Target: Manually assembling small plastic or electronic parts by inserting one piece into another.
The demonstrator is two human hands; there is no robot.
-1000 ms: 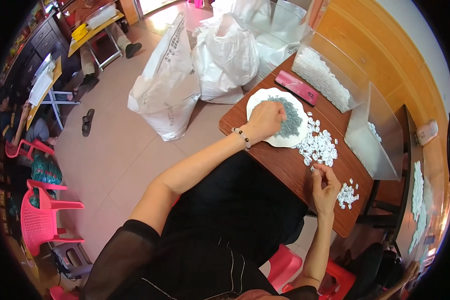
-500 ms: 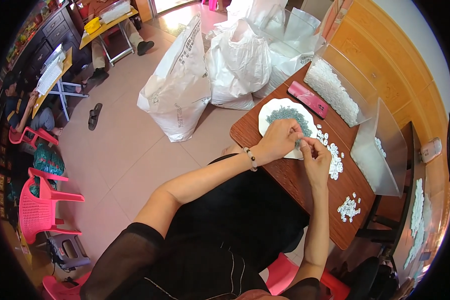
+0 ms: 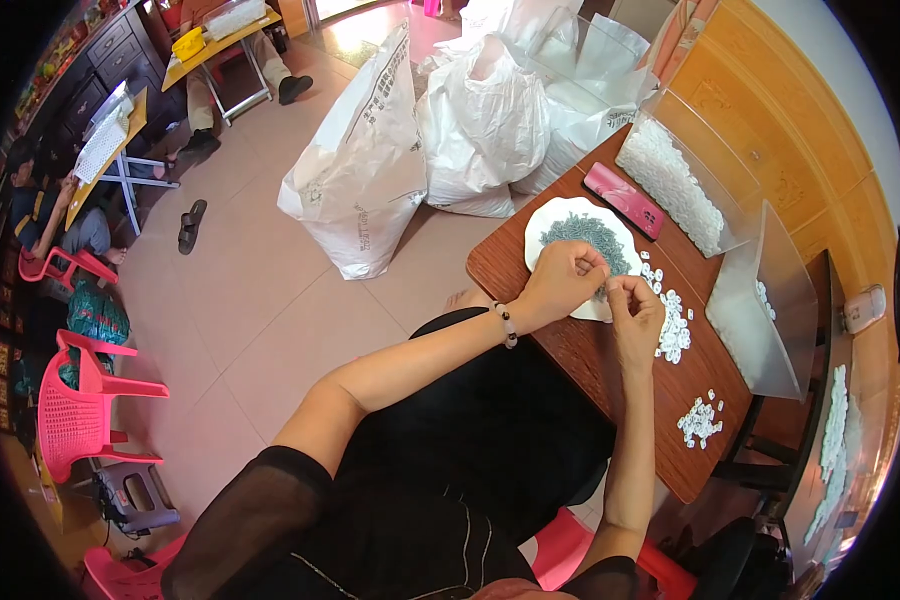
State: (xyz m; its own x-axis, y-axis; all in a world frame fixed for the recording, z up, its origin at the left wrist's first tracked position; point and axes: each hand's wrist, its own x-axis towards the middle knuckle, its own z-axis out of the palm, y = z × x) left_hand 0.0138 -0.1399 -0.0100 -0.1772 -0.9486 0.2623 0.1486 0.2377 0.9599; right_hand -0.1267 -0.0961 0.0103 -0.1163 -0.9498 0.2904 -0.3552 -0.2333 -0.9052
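Note:
Over the near rim of a white scalloped plate (image 3: 540, 222), my left hand (image 3: 562, 285) is closed in a pinch, a beaded bracelet on its wrist. My right hand (image 3: 637, 318) pinches close beside it, fingertips almost meeting the left ones. Whatever sits between the fingers is too small to make out. Many small grey-green pieces, perhaps screws (image 3: 582, 232), are heaped on the plate. Just right of my hands lies a loose spread of small white plastic pieces (image 3: 675, 335); a smaller pile of white pieces (image 3: 700, 422) is nearer the table's right corner.
The brown wooden table (image 3: 610, 375) also bears a pink phone (image 3: 625, 200) and clear-walled bins, one of white pieces (image 3: 672, 185). Big white sacks (image 3: 355, 190) stand on the floor beyond. Pink chairs (image 3: 75, 420) and a person (image 3: 45, 215) at a small table are leftward.
The view has shifted slightly. My fingertips have parted a little, both hands staying pinched at the plate's near edge. The piles look the same.

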